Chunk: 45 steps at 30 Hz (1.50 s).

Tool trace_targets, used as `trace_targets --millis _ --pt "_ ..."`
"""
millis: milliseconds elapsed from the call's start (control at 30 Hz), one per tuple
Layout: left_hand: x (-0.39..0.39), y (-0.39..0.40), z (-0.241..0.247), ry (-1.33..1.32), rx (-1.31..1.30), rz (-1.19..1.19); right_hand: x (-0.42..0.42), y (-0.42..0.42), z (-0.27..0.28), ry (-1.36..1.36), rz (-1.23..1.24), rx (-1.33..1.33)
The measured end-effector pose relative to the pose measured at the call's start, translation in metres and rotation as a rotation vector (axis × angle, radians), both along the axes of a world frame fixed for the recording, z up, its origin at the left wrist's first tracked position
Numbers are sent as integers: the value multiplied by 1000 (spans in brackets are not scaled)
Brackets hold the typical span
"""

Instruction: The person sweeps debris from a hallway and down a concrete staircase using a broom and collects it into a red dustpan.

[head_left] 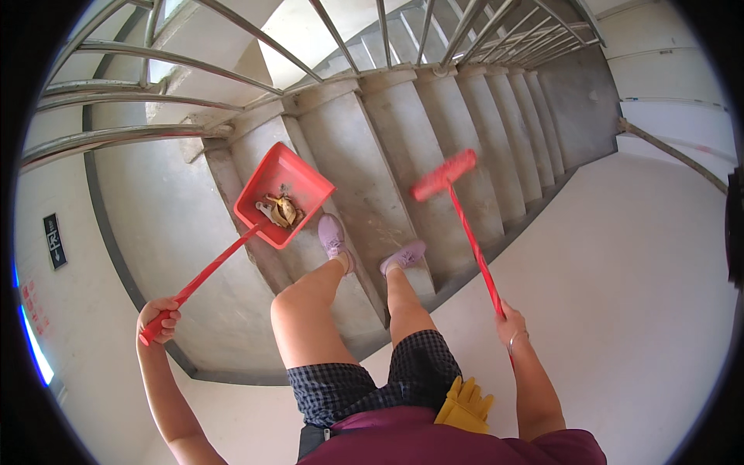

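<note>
My left hand (160, 321) grips the end of the handle of a red long-handled dustpan (302, 180). Its pan is over the upper stair steps, left of my feet, and holds a banana peel (283, 210) with grey debris. In my right hand (511, 325) is the striped red handle of a broom (444, 175). The broom's head is blurred and lies over a lower step, ahead of my right foot; whether the bristles touch the concrete cannot be told. Purple shoes (332, 235) are on my feet, which stand on neighbouring steps.
Concrete stairs (418, 128) descend to the right towards a lower landing (581, 96). A metal railing (232, 61) runs along the far side, and a white wall (610, 261) borders the near side. Yellow gloves (467, 405) hang at my waist. A wooden pole (674, 154) slopes along the right wall.
</note>
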State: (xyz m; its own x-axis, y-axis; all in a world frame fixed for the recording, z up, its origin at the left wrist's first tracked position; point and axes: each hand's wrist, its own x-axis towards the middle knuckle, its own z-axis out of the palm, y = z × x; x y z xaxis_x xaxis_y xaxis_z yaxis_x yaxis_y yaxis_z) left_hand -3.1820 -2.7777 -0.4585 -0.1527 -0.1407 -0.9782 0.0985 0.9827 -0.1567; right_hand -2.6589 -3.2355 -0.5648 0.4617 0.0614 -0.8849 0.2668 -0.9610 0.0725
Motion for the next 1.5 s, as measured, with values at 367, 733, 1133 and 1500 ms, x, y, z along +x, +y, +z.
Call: trace_targets --millis 367,733,1133,1500 --pt "-2 -4 -2 -40 -19 38 -40 -54 -56 9 11 -46" --pt "-12 0 -6 -52 -23 61 -25 -111 54 48 147 -545" --pt "-7 -3 -5 -43 -50 59 -5 -105 38 117 269 -628" --pt "0 -5 -4 -46 -21 35 -12 -109 64 15 252 -594"
